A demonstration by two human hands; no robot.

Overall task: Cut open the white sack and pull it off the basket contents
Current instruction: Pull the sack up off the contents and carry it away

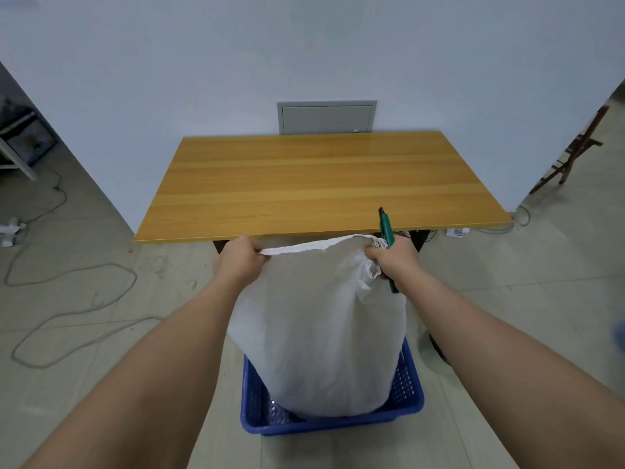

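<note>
Hands raised at top of bulging white woven sack (321, 319) standing in blue perforated plastic basket (411, 384) on floor. Left hand (240, 260) pinches top hem; right hand (394, 262) grips bunched corner plus green-handled scissors (385, 228). Step looks like pulling off — next move likely calls for lifting evenly upward.

Both hands, left (240, 258) and right (392, 258), apparently clenched, arms outstretched.

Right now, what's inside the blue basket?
The white sack stands upright in the blue basket, its top gripped by the left hand and right hand, which also holds scissors. The sack's contents are covered.
</note>
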